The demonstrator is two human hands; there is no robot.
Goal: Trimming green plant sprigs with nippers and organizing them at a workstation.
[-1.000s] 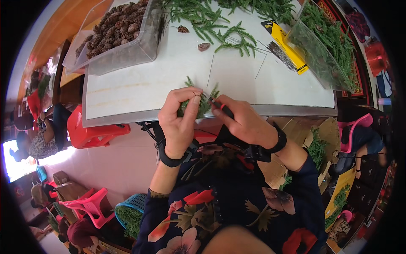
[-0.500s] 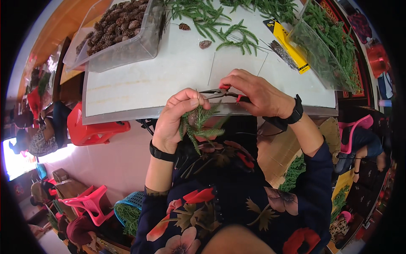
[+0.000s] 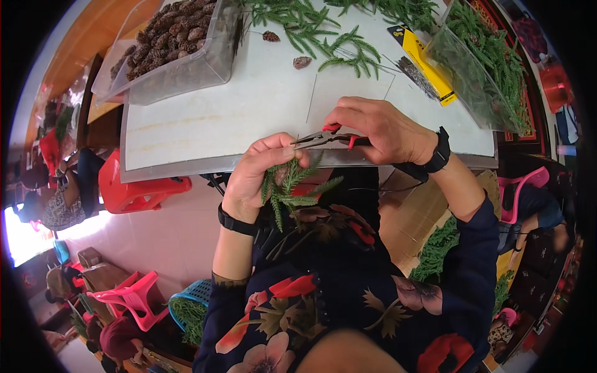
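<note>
My left hand (image 3: 258, 168) pinches a small green sprig (image 3: 289, 189) at its top, with the needles hanging down over the table's near edge. Among the needles a brown pine cone (image 3: 282, 173) partly shows. In my right hand (image 3: 388, 133) is a pair of long-nose pliers (image 3: 326, 137) with red and black handles. Their jaws point left and reach the left fingertips at the sprig's stem. Whether the jaws grip anything is too fine to make out.
On the white table (image 3: 180, 137) stands a clear bin of pine cones (image 3: 174, 37), far left. Green sprigs (image 3: 351, 53), two loose cones (image 3: 301, 62) and a yellow pack (image 3: 423, 65) with dark wires lie farther back. A clear bin of greenery (image 3: 479, 68) stands right. Red stool (image 3: 137, 186) at left.
The pliers' handles have spread somewhat, and their jaws have come nearer the left fingertips. The sprig has turned slightly in my left hand.
</note>
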